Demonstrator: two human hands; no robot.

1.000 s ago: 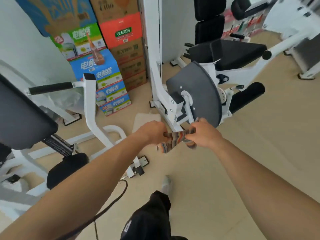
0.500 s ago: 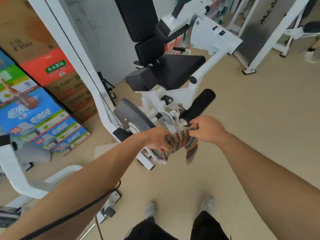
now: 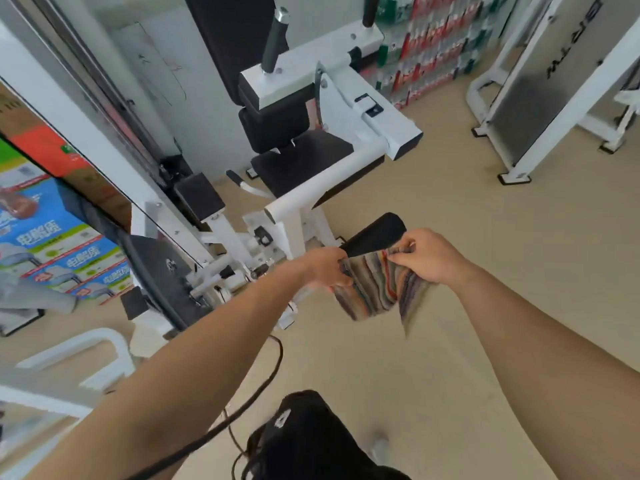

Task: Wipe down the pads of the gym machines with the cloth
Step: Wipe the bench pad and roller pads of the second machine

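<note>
Spanning both hands at centre right of the frame: one striped cloth (image 3: pixel 379 285), multicoloured, held by its upper edge and hanging slack below. Left hand (image 3: pixel 327 268) pinched closed on the cloth's left corner; right hand (image 3: pixel 427 256) pinched closed on the right part of the same edge. Cloth judged light, soft and limp, not slippery; it folds readily, so best bunched or folded into a palm-sized wad before pressing on a surface. Just above the cloth, apparently touching or nearly so: one black roller pad (image 3: pixel 375 233), cylindrical, on the white leg machine. Further up the frame: black seat pad (image 3: pixel 301 161) and back pad (image 3: pixel 273 124), both untouched. Containers: stacked printed cartons (image 3: pixel 52 233) at far left, closed, contents not visible. Shelves of bottles (image 3: pixel 426 46) at upper right, blurred.
</note>
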